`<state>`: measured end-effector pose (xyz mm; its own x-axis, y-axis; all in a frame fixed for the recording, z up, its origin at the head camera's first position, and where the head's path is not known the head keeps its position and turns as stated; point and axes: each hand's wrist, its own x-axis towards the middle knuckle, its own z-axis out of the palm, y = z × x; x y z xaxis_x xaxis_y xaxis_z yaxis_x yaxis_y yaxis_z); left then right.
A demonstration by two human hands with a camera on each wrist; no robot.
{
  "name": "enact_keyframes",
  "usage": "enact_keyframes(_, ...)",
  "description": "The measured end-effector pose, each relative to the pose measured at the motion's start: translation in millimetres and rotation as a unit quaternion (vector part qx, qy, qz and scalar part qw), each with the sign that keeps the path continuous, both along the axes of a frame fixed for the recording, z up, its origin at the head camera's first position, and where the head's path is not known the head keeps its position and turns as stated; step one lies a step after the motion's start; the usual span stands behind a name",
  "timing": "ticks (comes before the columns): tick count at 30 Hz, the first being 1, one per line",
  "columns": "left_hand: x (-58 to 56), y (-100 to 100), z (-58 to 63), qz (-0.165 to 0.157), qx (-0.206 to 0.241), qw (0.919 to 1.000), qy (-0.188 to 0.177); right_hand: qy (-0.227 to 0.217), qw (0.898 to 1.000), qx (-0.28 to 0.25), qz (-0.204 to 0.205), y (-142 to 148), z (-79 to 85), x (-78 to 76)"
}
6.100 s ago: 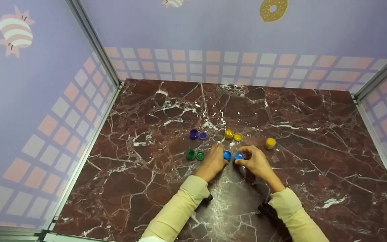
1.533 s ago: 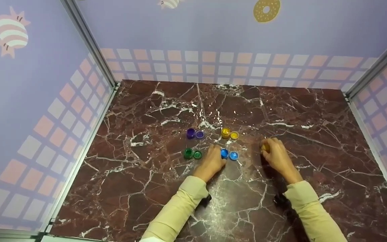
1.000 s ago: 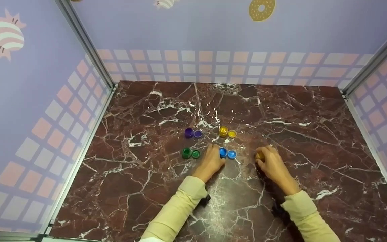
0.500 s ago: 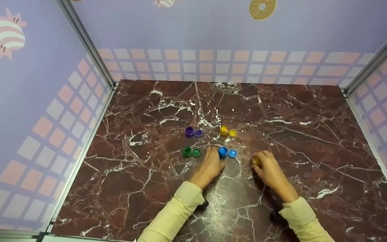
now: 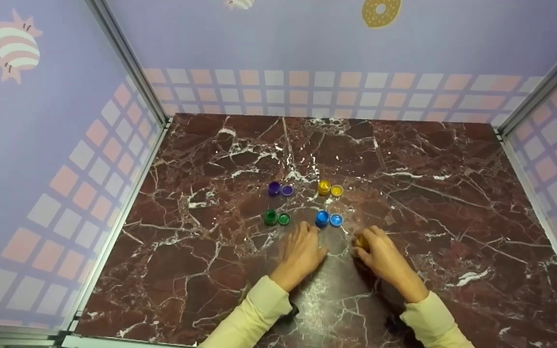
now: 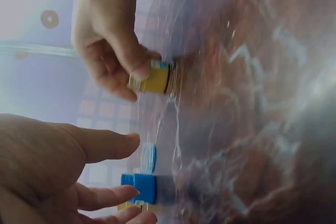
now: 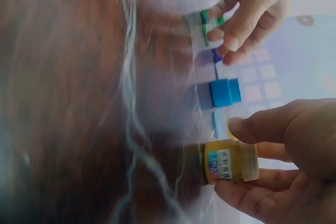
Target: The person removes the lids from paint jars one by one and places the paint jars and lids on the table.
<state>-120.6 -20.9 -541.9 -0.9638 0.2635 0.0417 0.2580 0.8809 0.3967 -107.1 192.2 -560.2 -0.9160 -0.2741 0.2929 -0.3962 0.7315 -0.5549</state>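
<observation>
My right hand (image 5: 386, 256) pinches a small yellow paint jar (image 7: 240, 157) with its cap on. The jar is upright with a printed label on its side, its base close over the table, and my fingers hide most of it in the head view. My left hand (image 5: 302, 250) has its fingers spread loosely and holds nothing. Just beyond its fingertips stands an uncapped blue paint jar (image 5: 322, 219), filled with blue paint. The blue cap (image 5: 336, 220) lies beside that jar on the right, its paint-stained inside facing up.
Other uncapped jars stand with their caps to their right: purple (image 5: 273, 189) and yellow (image 5: 324, 187) behind, green (image 5: 270, 218) at the front left. Patterned panels (image 5: 278, 92) wall in the dark red marbled table (image 5: 201, 270) at the back and sides.
The blue cap was put down beside its jar. My right hand took hold of the capped yellow jar and brought it left and nearer. My left hand let go of the blue jar and drew back.
</observation>
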Motion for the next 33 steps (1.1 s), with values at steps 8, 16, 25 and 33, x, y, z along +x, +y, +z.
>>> enact_keyframes(8, 18.8, 3, -4.4, -0.044, 0.009, 0.9979, 0.046, -0.039, 0.999, 0.004, 0.032, -12, 9.8, 7.0)
enact_keyframes(16, 25.5, 0, -11.3, -0.093, 0.037, 0.9926, 0.068, -0.044, 0.997, 0.005, 0.057, -25, 13.3, 11.6)
enact_keyframes(25, 25.7, -3, -18.0, -0.125, 0.037, 0.9872, 0.091, -0.055, 0.996, 0.015, 0.069, -40, 14.0, 17.3)
enact_keyframes(33, 24.6, -10, -23.3, -0.122, 0.028, 0.9898, 0.068, -0.025, 0.997, 0.005, 0.077, -56, 9.8, 18.9)
